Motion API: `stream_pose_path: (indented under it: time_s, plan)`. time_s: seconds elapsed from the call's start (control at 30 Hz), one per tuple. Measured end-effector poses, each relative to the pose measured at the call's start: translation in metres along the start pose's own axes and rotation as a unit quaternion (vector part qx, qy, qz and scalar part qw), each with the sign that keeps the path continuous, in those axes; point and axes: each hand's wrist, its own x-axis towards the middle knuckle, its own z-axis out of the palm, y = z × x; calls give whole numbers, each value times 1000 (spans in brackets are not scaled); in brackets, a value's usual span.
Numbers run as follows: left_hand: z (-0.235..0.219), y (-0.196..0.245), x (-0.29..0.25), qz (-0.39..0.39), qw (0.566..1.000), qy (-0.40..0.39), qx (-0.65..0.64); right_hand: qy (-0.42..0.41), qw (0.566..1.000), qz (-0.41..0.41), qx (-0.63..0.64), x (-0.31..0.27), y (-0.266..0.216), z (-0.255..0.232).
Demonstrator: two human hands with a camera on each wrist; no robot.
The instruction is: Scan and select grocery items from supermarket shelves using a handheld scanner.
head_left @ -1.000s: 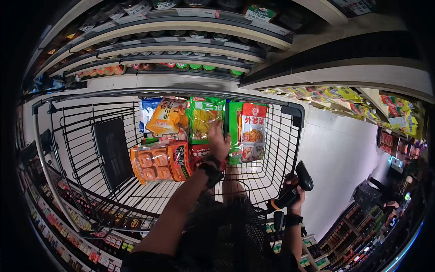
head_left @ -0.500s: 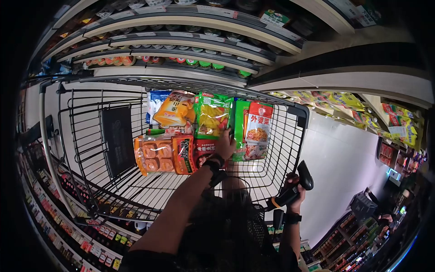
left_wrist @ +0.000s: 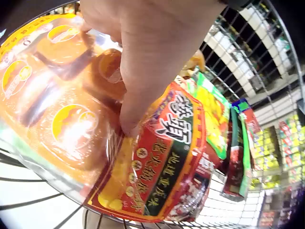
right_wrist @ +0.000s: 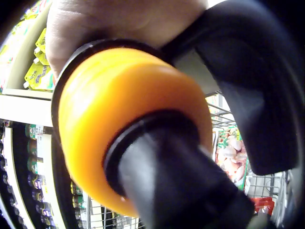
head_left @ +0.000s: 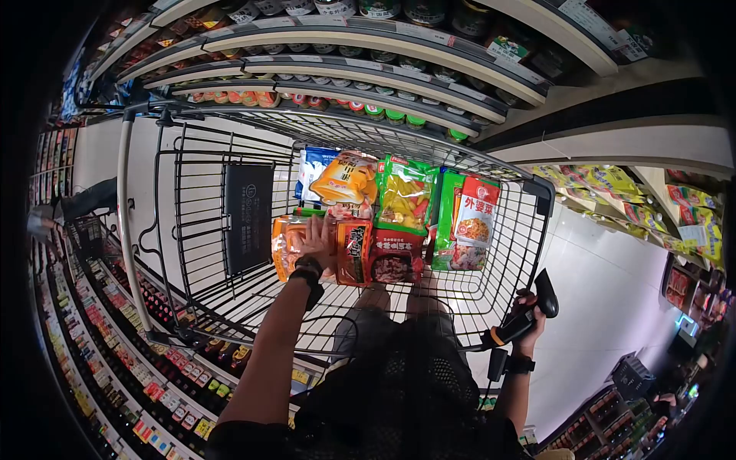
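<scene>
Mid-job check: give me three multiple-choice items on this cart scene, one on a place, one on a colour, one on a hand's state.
1. Where does the left hand rest?
A. on the orange clear-window snack pack
B. on the cart handle
C. on a shelf

2. What colour is the ring on the black handheld scanner?
A. blue
B. orange
C. white

3. The right hand is:
A. open and idle
B. gripping the scanner
C. flat on the floor

Answers: 1 A, fingers lie on that pack inside the black wire shopping cart; 2 B, the right wrist view shows it orange; 3 B, fingers wrap the scanner's grip.
</scene>
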Motion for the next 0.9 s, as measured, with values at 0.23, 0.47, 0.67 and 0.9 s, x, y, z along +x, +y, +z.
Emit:
stream_pose_path:
  time_s: [0.23, 0.47, 0.67, 0.9]
  plan:
    - [20, -6, 12, -17, 994, -83, 70, 13, 1000, 23, 4, -2, -6, 4]
    - [55, -21, 11, -15, 997, 3, 77, 28, 1000, 7, -5, -2, -6, 4]
    - [34, -11, 6, -57, 995, -63, 51, 9, 1000, 9, 17, 1, 1, -3]
    - [9, 7, 1, -22, 999, -8, 45, 39, 999, 23, -1, 0, -4, 2]
